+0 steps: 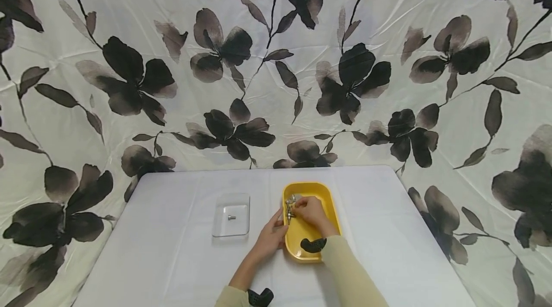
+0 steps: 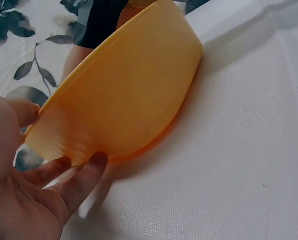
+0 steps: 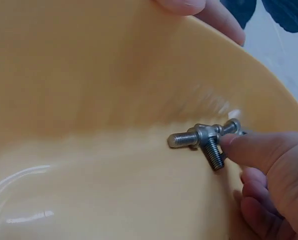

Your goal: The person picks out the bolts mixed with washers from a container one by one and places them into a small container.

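Lengthwise, the metal bolts (image 3: 207, 136) line the left side of the yellow tray (image 1: 300, 244), gripped outside by the left hand (image 1: 270, 240); the right hand (image 1: 313, 212), nearer, pinches them

Right of lower centre, a yellow tray (image 1: 297, 233) is held by the left hand (image 1: 270, 237); metal bolts (image 1: 289, 210) inside are touched by the right hand (image 1: 314, 212). Further left, a small screw (image 1: 232, 218) is contained in a clear box (image 1: 221, 226).

1. I found the left hand (image 1: 271, 236) gripping, its thumb set opposite the fingers.
2. The right hand (image 1: 312, 211) pinched, thumb pointing forward, lower fingers curled.
3. The left forearm (image 1: 245, 269) was bare near the wrist; the right forearm (image 1: 350, 268) was sleeved nearly to the hand.
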`<state>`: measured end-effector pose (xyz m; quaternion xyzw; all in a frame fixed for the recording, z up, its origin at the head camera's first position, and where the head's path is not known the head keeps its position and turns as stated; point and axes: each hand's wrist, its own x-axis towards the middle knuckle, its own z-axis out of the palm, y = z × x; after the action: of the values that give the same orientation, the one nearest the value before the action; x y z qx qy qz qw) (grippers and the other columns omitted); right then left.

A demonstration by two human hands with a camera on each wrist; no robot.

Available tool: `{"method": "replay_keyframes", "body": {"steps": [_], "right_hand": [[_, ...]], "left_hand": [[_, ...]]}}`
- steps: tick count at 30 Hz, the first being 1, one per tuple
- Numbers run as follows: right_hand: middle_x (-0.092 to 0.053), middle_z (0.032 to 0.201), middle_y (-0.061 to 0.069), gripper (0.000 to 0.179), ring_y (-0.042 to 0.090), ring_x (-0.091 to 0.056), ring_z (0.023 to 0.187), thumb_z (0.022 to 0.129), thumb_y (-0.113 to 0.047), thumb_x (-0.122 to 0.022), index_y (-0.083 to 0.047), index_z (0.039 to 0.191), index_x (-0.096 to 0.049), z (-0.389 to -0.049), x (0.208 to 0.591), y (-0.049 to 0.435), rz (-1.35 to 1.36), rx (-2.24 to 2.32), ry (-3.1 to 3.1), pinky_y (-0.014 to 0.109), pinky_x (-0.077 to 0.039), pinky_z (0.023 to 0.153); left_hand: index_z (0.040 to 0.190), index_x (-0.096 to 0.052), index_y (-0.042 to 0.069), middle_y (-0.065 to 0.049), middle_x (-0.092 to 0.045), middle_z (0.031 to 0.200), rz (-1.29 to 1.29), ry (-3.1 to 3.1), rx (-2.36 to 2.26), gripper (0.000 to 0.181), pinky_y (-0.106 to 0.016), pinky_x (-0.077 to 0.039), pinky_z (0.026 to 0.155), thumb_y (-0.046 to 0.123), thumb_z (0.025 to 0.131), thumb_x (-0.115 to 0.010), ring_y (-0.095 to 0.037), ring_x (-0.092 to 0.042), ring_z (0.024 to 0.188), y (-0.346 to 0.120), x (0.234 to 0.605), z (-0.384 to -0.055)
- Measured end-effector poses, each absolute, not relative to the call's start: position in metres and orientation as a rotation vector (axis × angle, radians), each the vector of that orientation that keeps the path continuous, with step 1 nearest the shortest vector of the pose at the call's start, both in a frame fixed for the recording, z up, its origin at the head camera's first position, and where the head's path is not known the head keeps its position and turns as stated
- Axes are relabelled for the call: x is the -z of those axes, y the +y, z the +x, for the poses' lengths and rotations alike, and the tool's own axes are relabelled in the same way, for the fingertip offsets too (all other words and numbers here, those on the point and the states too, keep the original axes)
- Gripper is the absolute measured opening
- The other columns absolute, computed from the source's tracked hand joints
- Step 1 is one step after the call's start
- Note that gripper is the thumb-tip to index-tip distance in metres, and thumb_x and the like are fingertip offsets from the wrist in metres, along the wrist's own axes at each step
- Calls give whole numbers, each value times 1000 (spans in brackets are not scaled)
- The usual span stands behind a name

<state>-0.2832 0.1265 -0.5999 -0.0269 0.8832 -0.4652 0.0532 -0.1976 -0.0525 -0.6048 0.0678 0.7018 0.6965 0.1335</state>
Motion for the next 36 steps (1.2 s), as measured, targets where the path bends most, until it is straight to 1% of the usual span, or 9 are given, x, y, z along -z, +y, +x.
{"method": "replay_keyframes", "body": {"steps": [5,8,11,13,19,23,28,32,36], "right_hand": [[-66,75,3,8,15,-58,66,77,-8,-79,-3,83,-74,-283,602,125,-138,1341,2783,26,-52,59],[-69,83,4,6,16,-59,74,78,-5,-76,-3,84,-76,-285,604,127,-113,1330,2830,28,-54,65],[-71,88,4,7,16,-61,80,80,-8,-77,-5,87,-77,-287,605,128,-43,1329,2828,29,-55,70],[-71,88,4,9,17,-62,81,81,-10,-79,-5,88,-78,-287,604,129,-31,1327,2824,29,-56,69],[-71,83,2,4,16,-63,79,80,-10,-80,-6,81,-79,-289,601,128,-74,1270,2854,28,-55,66],[-70,80,1,6,14,-61,74,82,-11,-78,-6,78,-77,-291,602,128,-93,1251,2841,26,-54,65],[-67,74,-1,9,13,-56,65,84,-9,-75,-7,75,-75,-292,606,130,-118,1260,2842,23,-49,57],[-65,73,-1,8,12,-54,61,85,-10,-74,-7,77,-75,-288,607,130,-134,1302,2808,23,-47,52],[-66,75,1,8,13,-55,62,86,-12,-72,-6,83,-76,-290,604,129,-123,1383,2759,24,-48,54]], "left_hand": [[155,-21,9,-33,-46,129,203,2055,-2009,60,-40,-59,70,10,102,-49,-42,-61,101,-53,606,-195],[156,-21,13,-30,-46,131,208,2038,-2016,61,-38,-58,73,14,102,-49,-41,-61,105,-53,605,-195],[156,-20,16,-29,-46,133,215,2023,-2020,61,-38,-58,74,17,103,-49,-40,-60,107,-53,604,-194],[156,-20,17,-28,-46,134,215,2014,-2022,61,-38,-58,75,17,103,-49,-40,-60,107,-53,602,-193],[157,-19,19,-28,-45,135,205,2003,-2012,61,-37,-58,76,17,103,-49,-38,-61,106,-55,599,-193],[157,-19,19,-28,-44,136,197,1987,-2017,61,-37,-58,76,18,103,-49,-37,-61,106,-55,601,-194],[156,-21,21,-27,-44,136,196,1975,-2029,61,-37,-58,77,20,103,-50,-34,-61,105,-53,603,-196],[156,-22,20,-26,-46,134,180,1969,-2030,62,-38,-58,75,19,102,-52,-34,-62,103,-54,606,-193],[156,-22,19,-28,-45,135,190,1966,-2046,62,-38,-58,75,18,102,-52,-38,-61,105,-55,603,-194]]}}
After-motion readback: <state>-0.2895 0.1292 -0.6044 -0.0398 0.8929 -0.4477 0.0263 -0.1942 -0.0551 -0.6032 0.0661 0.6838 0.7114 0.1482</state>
